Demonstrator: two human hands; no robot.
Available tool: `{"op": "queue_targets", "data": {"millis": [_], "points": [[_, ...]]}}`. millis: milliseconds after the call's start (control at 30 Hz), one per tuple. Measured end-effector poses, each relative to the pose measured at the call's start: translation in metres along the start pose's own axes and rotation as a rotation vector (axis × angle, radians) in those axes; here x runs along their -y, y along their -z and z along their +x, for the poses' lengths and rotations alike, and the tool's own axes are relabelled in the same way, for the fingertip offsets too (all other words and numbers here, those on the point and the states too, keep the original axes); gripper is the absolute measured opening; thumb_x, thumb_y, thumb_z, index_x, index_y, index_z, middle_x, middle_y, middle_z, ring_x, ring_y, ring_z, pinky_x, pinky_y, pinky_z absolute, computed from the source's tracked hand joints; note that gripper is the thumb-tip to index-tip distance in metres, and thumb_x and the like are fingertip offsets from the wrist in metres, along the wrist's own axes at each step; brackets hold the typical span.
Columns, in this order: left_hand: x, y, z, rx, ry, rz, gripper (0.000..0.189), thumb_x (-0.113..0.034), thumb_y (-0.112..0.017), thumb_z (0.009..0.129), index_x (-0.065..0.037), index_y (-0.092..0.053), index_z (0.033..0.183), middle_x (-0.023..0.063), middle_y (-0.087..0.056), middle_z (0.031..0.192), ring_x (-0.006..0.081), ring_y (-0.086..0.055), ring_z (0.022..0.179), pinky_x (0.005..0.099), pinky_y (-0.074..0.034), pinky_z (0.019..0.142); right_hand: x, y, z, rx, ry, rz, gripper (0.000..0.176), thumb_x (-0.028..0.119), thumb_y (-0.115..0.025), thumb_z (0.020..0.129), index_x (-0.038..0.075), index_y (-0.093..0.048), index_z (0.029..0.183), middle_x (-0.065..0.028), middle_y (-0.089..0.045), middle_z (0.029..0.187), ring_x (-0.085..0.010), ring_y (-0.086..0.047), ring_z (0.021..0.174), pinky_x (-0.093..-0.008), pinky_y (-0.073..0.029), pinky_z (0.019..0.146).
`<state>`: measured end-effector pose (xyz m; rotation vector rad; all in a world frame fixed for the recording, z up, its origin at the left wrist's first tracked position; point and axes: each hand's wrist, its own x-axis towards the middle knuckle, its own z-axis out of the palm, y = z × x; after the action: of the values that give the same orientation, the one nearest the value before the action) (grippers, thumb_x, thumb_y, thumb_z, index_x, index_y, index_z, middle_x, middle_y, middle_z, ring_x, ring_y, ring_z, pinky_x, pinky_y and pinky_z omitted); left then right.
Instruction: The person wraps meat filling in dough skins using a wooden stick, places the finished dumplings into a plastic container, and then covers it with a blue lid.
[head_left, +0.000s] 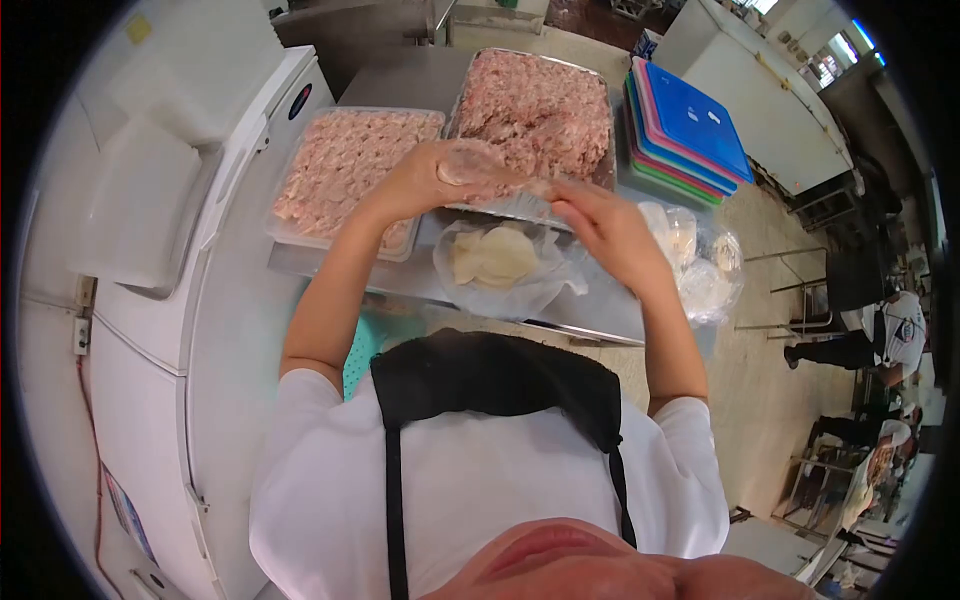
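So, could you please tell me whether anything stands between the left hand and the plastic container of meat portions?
Nothing visible does, beyond the rim of the plastic container itself: the left hand appears by its right edge, close to the meat portions. The coloured stack stands right of the meat tray, out of the way.

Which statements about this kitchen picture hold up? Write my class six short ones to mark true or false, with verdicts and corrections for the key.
1. The tray holds minced meat. True.
2. The apron is white. False: it is black, over a white shirt.
3. Pale flat sheets lie on clear plastic. True.
4. The coloured stack stands left of the tray. False: it stands to the right.
5. A plastic container stands left of the tray. True.
6. The left hand and right hand lie flat on the table. False: both are raised, by the tray's near edge.
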<state>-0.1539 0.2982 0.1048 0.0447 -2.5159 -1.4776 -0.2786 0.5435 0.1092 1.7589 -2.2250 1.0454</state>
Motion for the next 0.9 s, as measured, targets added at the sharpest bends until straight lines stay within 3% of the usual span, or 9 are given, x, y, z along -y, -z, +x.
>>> {"op": "queue_targets", "data": {"millis": [33,200,267,300,400,500,600,700,900], "points": [[0.004,0.007,-0.009,-0.014,0.028,0.033,0.038,-0.021,-0.079,0.075,-0.004,-0.062,0.105,0.0048,-0.066,0.093,0.0132,-0.060,0.089,0.0290,-0.047,0.083,0.013,-0.011,0.003,0.149,-0.146,-0.017,0.030,0.029,-0.056,0.093,0.008,-0.063,0.114,-0.0174,-0.065,0.097,-0.0370,-0.062,0.089,-0.0409,-0.049,0.076],[0.042,0.064,-0.055,-0.017,0.193,0.019,0.038,-0.021,-0.078,0.077,-0.005,-0.063,0.107,0.0035,-0.065,0.094,0.0129,-0.060,0.090,0.0291,-0.048,0.084,0.023,-0.052,0.003,0.091,-0.210,0.137,0.033,0.027,-0.057,0.093,0.003,-0.062,0.115,-0.0199,-0.065,0.104,-0.0347,-0.063,0.096,-0.0369,-0.049,0.081],[0.063,0.095,-0.081,-0.109,0.136,0.089,0.037,-0.020,-0.077,0.077,-0.004,-0.062,0.107,0.0062,-0.064,0.099,0.0140,-0.059,0.095,0.0293,-0.048,0.085,0.019,-0.066,-0.011,0.020,-0.259,0.207,0.032,0.025,-0.059,0.092,0.002,-0.063,0.114,-0.0193,-0.066,0.104,-0.0308,-0.065,0.095,-0.0345,-0.049,0.081],[0.074,0.112,-0.093,-0.154,0.104,0.127,0.037,-0.020,-0.076,0.077,-0.003,-0.062,0.107,0.0075,-0.064,0.101,0.0146,-0.058,0.097,0.0295,-0.047,0.085,0.023,-0.068,-0.020,0.044,-0.379,0.283,0.033,0.021,-0.060,0.094,-0.002,-0.061,0.118,-0.0047,-0.065,0.087,-0.0100,-0.056,0.075,-0.0235,-0.045,0.069],[0.139,0.163,-0.129,-0.308,0.169,0.231,0.052,-0.027,-0.077,0.072,-0.005,-0.059,0.116,0.0110,-0.064,0.106,0.0214,-0.060,0.091,0.0339,-0.047,0.080,0.028,-0.074,-0.051,0.070,-0.548,0.324,0.034,0.021,-0.061,0.093,-0.002,-0.061,0.118,-0.0004,-0.059,0.080,-0.0073,-0.050,0.071,-0.0217,-0.042,0.065],[0.186,0.193,-0.155,-0.265,0.263,0.716,0.056,-0.024,-0.075,0.070,-0.005,-0.058,0.120,0.0153,-0.064,0.110,0.0300,-0.061,0.096,0.0374,-0.047,0.085,0.031,-0.079,-0.086,-0.041,-0.667,0.359,0.029,0.019,-0.060,0.093,0.000,-0.064,0.115,-0.0003,-0.058,0.079,-0.0072,-0.049,0.069,-0.0226,-0.042,0.064],[0.169,0.188,-0.159,-0.096,0.484,0.739,0.063,-0.024,-0.075,0.068,-0.007,-0.054,0.125,0.0201,-0.063,0.112,0.0360,-0.060,0.101,0.0417,-0.046,0.087,0.037,-0.072,-0.112,-0.080,-0.829,0.403,0.030,0.020,-0.059,0.093,0.001,-0.064,0.116,0.0025,-0.056,0.076,-0.0052,-0.046,0.066,-0.0207,-0.038,0.059],[0.189,0.176,-0.158,-0.220,0.315,0.774,0.070,-0.024,-0.076,0.068,-0.008,-0.049,0.130,0.0217,-0.063,0.110,0.0376,-0.060,0.102,0.0447,-0.047,0.085,0.041,-0.069,-0.129,-0.122,-0.907,0.414,0.032,0.023,-0.059,0.094,0.003,-0.064,0.118,0.0054,-0.050,0.071,-0.0024,-0.039,0.056,-0.0191,-0.031,0.050],[0.188,0.164,-0.140,-0.081,0.543,0.786,0.073,-0.018,-0.071,0.071,-0.008,-0.041,0.137,0.0231,-0.056,0.124,0.0378,-0.055,0.113,0.0449,-0.045,0.094,0.048,-0.071,-0.110,-0.095,-0.931,0.393,0.032,0.022,-0.060,0.093,0.004,-0.063,0.120,0.0053,-0.051,0.071,-0.0022,-0.040,0.055,-0.0192,-0.032,0.050]]}}
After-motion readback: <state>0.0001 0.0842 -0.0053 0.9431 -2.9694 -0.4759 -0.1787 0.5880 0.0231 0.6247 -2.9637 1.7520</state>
